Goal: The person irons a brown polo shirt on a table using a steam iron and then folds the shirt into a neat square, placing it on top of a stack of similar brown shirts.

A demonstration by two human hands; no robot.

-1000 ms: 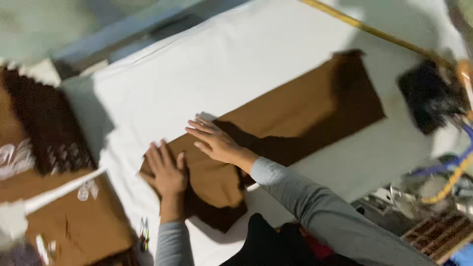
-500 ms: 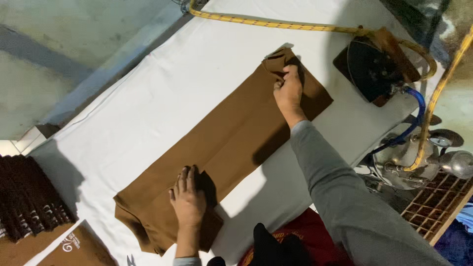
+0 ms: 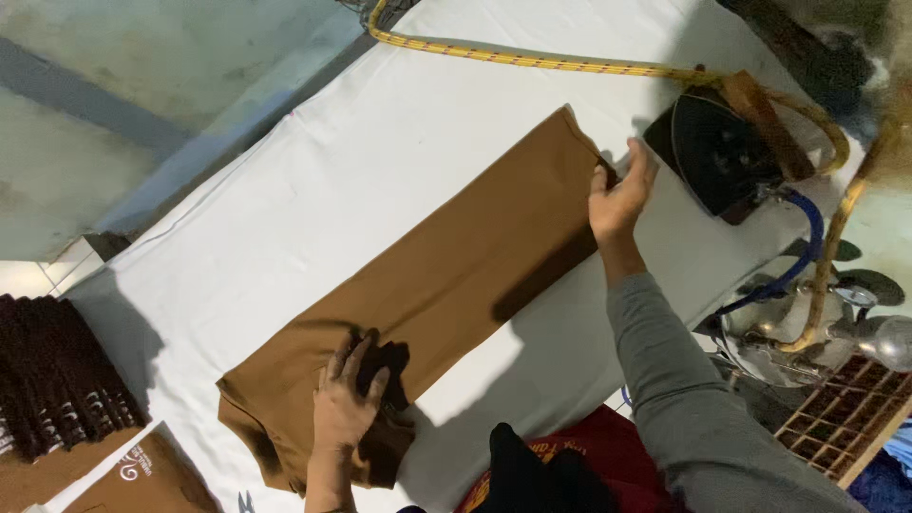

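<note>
A long brown folded cloth (image 3: 446, 275) lies diagonally on a white padded table (image 3: 313, 161). My left hand (image 3: 347, 404) presses flat on the cloth's near end, fingers spread. My right hand (image 3: 619, 195) is at the cloth's far end, lifted a little, with the fingers curled around the cloth's corner edge. My grey sleeve (image 3: 674, 380) runs back from it toward the camera.
A dark iron (image 3: 727, 152) rests on the table just right of my right hand, with a yellow braided hose (image 3: 532, 59) and a blue cable (image 3: 798, 266). Stacked dark brown garments (image 3: 57, 380) lie at the left. Metal fittings (image 3: 836, 313) sit at the right.
The view swung right along the table. My right hand slid from beside my left hand up the cloth to its far end and now lifts at the corner. My left hand stays pressing.
</note>
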